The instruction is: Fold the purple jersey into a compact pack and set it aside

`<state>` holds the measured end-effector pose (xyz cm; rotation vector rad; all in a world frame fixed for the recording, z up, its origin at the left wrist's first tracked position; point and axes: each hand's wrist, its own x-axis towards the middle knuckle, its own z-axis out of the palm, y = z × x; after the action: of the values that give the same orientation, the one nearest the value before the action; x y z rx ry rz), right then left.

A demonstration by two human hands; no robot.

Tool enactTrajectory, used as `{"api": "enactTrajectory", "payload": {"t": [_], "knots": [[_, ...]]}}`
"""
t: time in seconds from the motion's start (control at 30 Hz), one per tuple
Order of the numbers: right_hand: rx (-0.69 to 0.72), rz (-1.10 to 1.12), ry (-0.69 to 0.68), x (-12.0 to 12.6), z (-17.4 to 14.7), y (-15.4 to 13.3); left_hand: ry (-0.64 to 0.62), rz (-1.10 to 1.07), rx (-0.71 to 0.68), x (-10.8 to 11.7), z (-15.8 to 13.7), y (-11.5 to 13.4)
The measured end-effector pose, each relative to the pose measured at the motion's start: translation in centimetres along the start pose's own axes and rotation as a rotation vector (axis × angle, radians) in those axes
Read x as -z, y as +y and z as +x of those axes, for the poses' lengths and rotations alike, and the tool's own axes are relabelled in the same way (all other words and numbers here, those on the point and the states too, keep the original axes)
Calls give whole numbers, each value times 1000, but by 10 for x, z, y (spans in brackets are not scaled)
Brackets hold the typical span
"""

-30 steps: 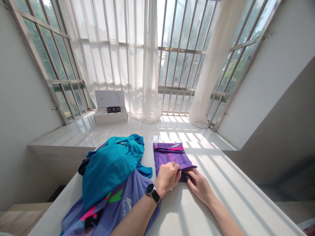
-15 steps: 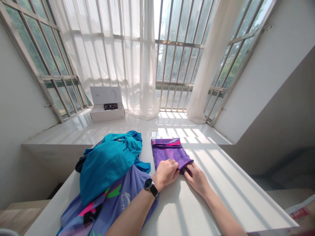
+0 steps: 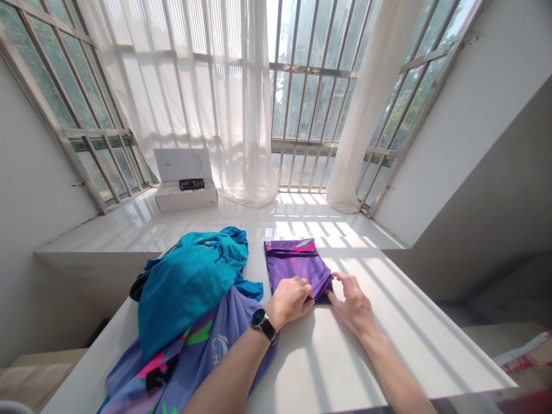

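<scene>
A folded purple garment (image 3: 295,270) with a pink and white patch near its top lies on the white table. The fingers of my left hand (image 3: 293,300) curl closed on its lower edge; a black watch (image 3: 260,319) is on that wrist. At the garment's lower right edge, my right hand (image 3: 351,302) touches the fabric with index finger and thumb apart. Left of my hands lies a crumpled pile: a teal garment (image 3: 185,293) on top of a lavender shirt (image 3: 237,322) with pink, green and black print. My left forearm passes over the shirt.
A white box (image 3: 185,199) with its lid raised and a dark object (image 3: 191,184) in it stands on the windowsill (image 3: 107,233). Sheer curtains (image 3: 215,115) hang before barred windows. Barred shadows fall across the table (image 3: 414,339), whose right edge slopes toward me.
My right hand's fingers have come out from under the garment's lower right corner to its right edge. That corner has shifted inward and up. My left hand stays on the lower edge.
</scene>
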<state>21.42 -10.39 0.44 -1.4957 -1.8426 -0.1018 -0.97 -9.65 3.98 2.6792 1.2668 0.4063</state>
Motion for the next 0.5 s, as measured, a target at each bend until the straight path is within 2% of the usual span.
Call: {"api": "enactTrajectory", "payload": {"t": [0.17,0.5], "knots": [[144,45,20,-2,0,3,-9,2,6,2,0,1],[194,114,-16,4,4,-1,12,-19,12,0,-1,0]]}}
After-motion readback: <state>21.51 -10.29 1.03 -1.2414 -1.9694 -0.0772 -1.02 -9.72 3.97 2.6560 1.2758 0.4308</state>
